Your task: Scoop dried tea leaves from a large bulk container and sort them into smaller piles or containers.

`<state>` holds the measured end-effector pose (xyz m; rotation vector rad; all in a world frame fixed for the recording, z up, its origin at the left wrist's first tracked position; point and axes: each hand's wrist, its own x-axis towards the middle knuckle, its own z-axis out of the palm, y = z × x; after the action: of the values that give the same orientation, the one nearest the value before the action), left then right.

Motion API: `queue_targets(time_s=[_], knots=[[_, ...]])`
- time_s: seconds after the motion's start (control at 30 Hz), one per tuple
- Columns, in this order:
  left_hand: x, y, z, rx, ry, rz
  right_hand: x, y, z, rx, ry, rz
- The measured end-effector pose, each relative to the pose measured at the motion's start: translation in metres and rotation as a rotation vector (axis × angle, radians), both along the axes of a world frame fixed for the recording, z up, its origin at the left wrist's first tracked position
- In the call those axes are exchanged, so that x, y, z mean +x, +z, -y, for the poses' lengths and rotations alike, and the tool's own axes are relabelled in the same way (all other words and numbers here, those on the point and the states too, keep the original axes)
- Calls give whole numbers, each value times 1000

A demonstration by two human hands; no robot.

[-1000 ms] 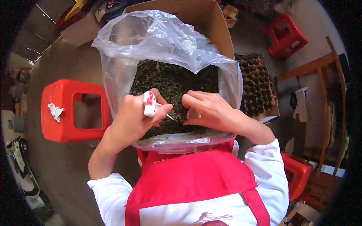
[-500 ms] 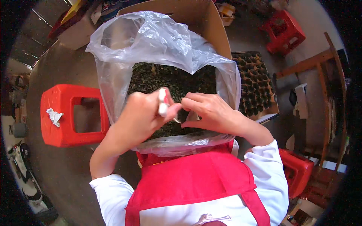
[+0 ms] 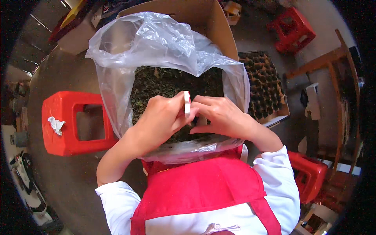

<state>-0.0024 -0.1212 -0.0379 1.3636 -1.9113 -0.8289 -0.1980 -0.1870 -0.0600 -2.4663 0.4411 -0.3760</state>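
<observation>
My left hand [image 3: 162,117] is closed on a small white tool with a pink-decorated flat handle [image 3: 187,103], its working end hidden. My right hand [image 3: 221,117], fingers curled around a small pale piece [image 3: 200,121] that I cannot make out, meets the left at the tool. Both hands are over dark, leafy material [image 3: 176,78] with lighter flecks, lying in a clear plastic bag [image 3: 156,47] inside an open cardboard box [image 3: 219,23].
A tray of dark cells [image 3: 258,82] lies right of the box. A red stool with crumpled paper [image 3: 70,139] stands left; other red stools [image 3: 286,27] are at upper and lower right. A wooden frame [image 3: 337,86] is at far right, a small box [image 3: 231,13] behind.
My left hand has moved right toward my right hand, and the tool's handle has turned edge-on, hiding its thin white tip. The right hand has stayed nearly in place.
</observation>
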Motion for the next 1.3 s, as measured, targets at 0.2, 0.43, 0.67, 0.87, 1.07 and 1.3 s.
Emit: queue_targets(time_s=[0.2, 0.43, 0.67, 0.87, 1.07, 1.3], knots=[[8, 28, 1, 0, 116, 117, -7, 1, 3, 128, -56, -40], [4, 8, -4, 47, 146, -1, -11, 6, 2, 216, -131, -98], [16, -4, -16, 343, 300, -388, -14, 1, -1, 160, -162, -139], [39, -11, -30, 158, 510, -736, -15, 2, 2, 214, -151, -218], [32, -10, -33, 169, 570, -294, -16, -2, 3, 188, -172, -181], [26, -7, -36, 56, 571, -320, -18, 1, 5, 253, -195, 25]])
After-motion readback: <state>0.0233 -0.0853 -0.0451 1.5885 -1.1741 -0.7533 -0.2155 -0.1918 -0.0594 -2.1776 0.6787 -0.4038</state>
